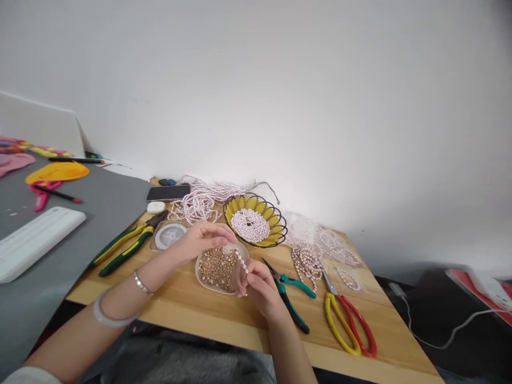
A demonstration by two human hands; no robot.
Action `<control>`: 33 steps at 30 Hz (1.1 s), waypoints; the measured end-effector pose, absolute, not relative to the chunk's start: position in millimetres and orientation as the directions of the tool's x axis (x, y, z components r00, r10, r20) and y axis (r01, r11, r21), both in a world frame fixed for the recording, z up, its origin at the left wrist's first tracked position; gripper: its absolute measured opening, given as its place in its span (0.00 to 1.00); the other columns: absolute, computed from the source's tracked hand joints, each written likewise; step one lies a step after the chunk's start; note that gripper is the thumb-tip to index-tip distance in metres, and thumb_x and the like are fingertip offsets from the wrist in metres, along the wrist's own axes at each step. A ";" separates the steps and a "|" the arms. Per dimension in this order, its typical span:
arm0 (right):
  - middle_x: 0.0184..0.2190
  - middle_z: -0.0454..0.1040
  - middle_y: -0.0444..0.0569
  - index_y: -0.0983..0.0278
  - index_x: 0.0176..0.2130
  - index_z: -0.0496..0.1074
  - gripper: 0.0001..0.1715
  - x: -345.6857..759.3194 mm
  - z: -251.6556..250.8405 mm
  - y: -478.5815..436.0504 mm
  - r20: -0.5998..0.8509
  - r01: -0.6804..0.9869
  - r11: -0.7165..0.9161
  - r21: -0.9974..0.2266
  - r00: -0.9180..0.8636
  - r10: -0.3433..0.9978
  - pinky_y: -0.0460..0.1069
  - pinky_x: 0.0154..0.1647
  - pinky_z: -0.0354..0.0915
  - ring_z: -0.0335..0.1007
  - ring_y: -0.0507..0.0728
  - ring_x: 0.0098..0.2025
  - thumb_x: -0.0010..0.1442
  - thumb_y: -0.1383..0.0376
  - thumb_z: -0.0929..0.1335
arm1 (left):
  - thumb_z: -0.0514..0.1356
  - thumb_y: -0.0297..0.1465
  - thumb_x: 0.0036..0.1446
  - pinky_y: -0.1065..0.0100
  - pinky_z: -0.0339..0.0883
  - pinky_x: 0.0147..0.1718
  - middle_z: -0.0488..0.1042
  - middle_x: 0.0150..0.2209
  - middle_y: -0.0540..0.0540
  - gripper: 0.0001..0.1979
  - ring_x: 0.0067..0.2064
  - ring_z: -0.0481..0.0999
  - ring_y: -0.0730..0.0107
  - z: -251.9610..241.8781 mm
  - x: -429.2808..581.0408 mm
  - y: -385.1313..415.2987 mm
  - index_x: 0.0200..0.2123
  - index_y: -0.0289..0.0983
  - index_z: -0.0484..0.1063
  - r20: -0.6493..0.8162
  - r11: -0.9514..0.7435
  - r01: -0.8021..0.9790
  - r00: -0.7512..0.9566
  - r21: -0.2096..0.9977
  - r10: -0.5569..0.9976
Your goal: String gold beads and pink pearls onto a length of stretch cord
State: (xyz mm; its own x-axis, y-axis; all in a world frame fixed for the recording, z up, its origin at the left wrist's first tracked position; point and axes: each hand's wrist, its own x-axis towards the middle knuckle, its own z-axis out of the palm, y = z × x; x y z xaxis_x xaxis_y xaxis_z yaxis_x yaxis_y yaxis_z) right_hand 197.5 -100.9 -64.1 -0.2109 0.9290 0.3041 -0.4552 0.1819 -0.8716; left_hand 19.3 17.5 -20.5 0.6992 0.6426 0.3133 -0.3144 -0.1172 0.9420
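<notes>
A short strand of pearly pink beads [241, 260] runs between my two hands. My right hand [262, 282] pinches it between thumb and fingers, beside the bowl's right rim. Over the far rim is my left hand [208, 240], its thumb and fingertips drawn together near the strand's upper end; whatever is between them is too small to make out. Below both hands, a white bowl [200, 282] holds many small gold beads [218, 269] with a few pink ones mixed in. The right fingers partly cover the bowl's near right side.
A wire basket [276, 224] of pink beads stands behind the bowl. Bead strings [196, 205], a phone [168, 192] and a thread spool [170, 235] lie at the back left. Large pliers [128, 242] lie left; needle-nose pliers [290, 296] and scissors [348, 320] lie right.
</notes>
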 end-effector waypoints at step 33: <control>0.21 0.67 0.42 0.60 0.29 0.71 0.17 198.3 -65.5 -100.9 0.301 -0.429 0.193 -0.882 -0.200 0.932 0.50 0.30 0.56 0.61 0.55 0.25 0.66 0.55 0.70 | 0.71 0.42 0.56 0.70 0.71 0.35 0.82 0.37 0.42 0.13 0.35 0.77 0.71 -22.4 19.0 18.2 0.36 0.37 0.85 0.310 -0.122 -0.306 0.699 0.944 0.645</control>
State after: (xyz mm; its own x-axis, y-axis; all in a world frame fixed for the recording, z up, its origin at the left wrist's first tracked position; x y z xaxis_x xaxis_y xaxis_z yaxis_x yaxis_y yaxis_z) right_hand 198.3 -100.9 -65.5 -0.2000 0.9324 0.3010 -0.4295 0.1927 -0.8823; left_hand 19.0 18.2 -22.4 0.6989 0.6448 0.3095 -0.3059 -0.1217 0.9442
